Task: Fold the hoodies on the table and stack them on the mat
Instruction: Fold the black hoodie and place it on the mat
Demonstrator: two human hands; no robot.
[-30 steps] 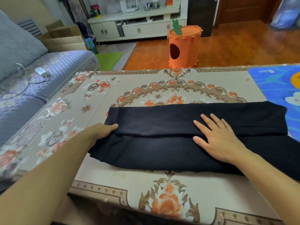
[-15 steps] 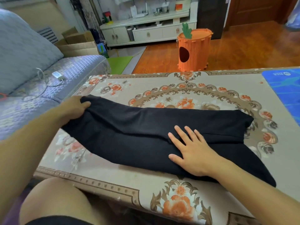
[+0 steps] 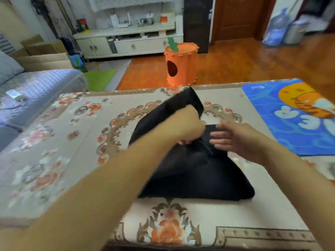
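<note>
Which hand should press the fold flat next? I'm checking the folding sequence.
Probably the right hand: open, fingers spread, already over the black fabric hoodie. The left hand is busy gripping the flap it carries across.

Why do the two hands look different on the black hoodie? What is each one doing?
The left hand is curled into a fist, gripping a bunch of the black hoodie and lifting it; the right hand has its fingers out fairly straight and grips nothing. The left hand reaches farther across the table; the right hand sits nearer the blue mat. Both are bare and over the same hoodie.
</note>
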